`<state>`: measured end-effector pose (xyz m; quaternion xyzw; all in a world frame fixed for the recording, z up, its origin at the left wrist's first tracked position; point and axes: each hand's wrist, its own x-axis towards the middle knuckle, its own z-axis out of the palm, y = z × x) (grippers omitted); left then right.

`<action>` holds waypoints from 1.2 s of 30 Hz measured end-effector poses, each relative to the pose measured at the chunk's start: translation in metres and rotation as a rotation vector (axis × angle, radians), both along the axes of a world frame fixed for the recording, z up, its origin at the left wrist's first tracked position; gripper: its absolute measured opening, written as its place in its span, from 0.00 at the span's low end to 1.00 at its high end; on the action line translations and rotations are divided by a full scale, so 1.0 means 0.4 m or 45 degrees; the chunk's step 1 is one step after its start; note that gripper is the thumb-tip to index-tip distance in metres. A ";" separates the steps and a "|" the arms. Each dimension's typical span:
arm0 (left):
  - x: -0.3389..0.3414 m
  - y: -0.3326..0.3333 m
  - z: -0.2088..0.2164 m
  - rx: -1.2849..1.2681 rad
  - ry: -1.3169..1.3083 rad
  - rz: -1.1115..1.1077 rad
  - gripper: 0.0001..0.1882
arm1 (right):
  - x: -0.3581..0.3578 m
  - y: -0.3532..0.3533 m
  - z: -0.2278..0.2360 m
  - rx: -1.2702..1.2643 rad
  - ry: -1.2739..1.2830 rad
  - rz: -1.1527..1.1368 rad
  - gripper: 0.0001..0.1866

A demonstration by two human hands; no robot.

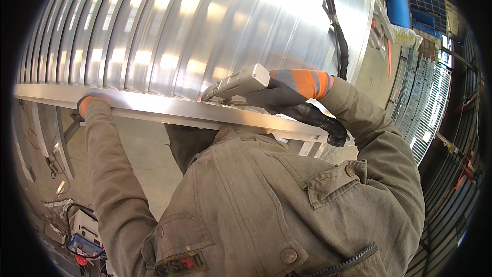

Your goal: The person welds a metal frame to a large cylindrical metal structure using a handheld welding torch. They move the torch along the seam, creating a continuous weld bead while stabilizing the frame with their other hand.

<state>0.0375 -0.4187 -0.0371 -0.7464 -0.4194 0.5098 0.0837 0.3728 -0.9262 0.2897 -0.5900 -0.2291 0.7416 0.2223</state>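
Note:
Across the top lies a large panel of ribbed, shiny metal (pixel 154 41), with a long flat metal bar (pixel 169 107) along its near edge. My right hand (pixel 285 95), in a dark glove with an orange and grey cuff, is wrapped around a welding gun (pixel 241 82) with a light grey head. Its narrow tip points left, down at the seam between bar and panel, and a small red spot shows there. At the bar's left part rests my left hand (pixel 87 103), also gloved with an orange cuff; the sleeve hides its fingers.
A black cable (pixel 335 31) runs over the panel's right side. Stacked metal profiles (pixel 423 105) and a blue drum (pixel 397 0) stand at the right. Metal legs (pixel 61 143) reach down below the bar at left, with a machine (pixel 84 228) on the floor beyond.

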 end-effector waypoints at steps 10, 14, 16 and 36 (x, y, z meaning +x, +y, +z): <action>0.010 -0.016 0.028 0.022 -0.012 -0.003 0.37 | 0.007 0.027 0.007 -0.059 -0.078 0.152 0.30; 0.004 -0.015 0.030 0.028 -0.017 -0.005 0.37 | 0.011 0.035 0.005 -0.064 -0.100 0.208 0.30; 0.003 -0.016 0.029 0.027 -0.023 -0.004 0.36 | 0.013 0.038 0.004 -0.096 -0.109 0.245 0.30; -0.015 -0.014 0.027 0.046 -0.054 -0.011 0.35 | 0.002 0.051 0.029 0.010 -0.098 0.220 0.26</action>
